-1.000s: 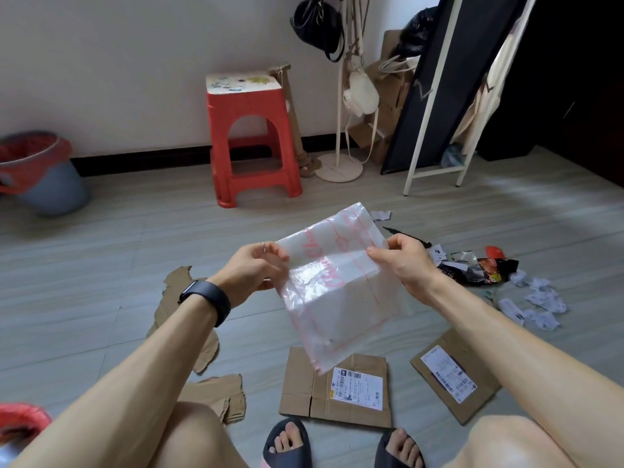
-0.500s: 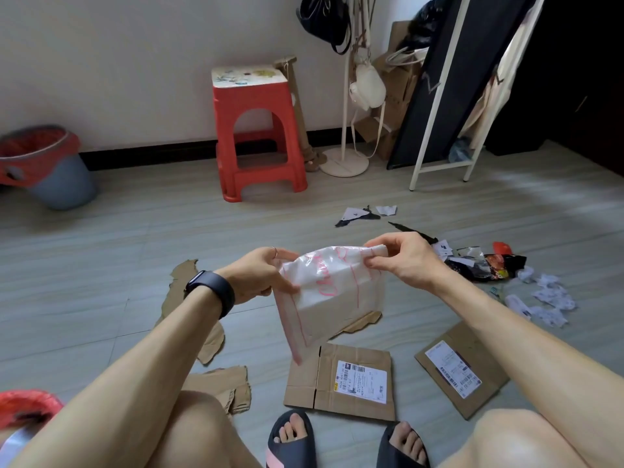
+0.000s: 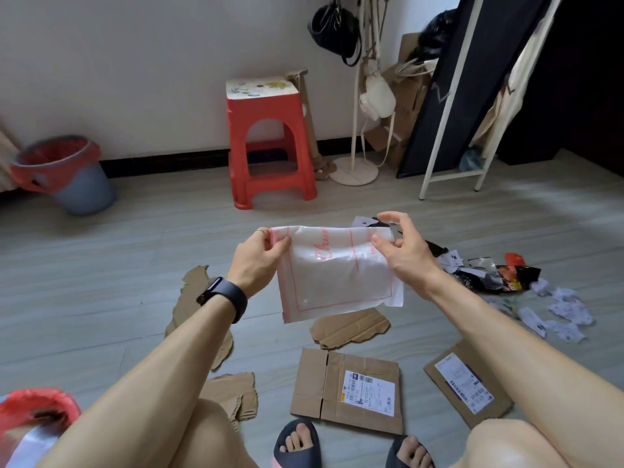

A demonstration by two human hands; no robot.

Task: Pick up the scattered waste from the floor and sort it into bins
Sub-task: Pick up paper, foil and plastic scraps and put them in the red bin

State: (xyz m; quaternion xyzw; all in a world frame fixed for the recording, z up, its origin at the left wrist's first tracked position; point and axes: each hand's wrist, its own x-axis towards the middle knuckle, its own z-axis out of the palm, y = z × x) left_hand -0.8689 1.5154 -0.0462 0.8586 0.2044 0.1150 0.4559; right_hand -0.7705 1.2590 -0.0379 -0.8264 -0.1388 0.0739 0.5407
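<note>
The plastic bag was held up in the air on the near side of the red stool, above the floor. It was pinched at its upper left corner by the left hand, and its upper right edge was gripped by the right hand. That hand's thumb was laid on the front and its forefinger was lifted clear, while its other fingers were mostly hidden behind the film.

The bag was judged very light, thin, limp and rather slick. It hung in soft creases below the two holds, so a pinch at an edge or corner was thought enough to carry it.

Far to the left of the stool and much nearer, a red-lined bin was cut off by the frame edge. A grey bin with a red liner, left of the stool by the wall, was seen only blurred. No contents could be made out through the cloudy film, and the pink lettering was cut short and could not be read. Right of the stool and nearer, the wrappers and paper scraps were too small to be told apart.
</note>
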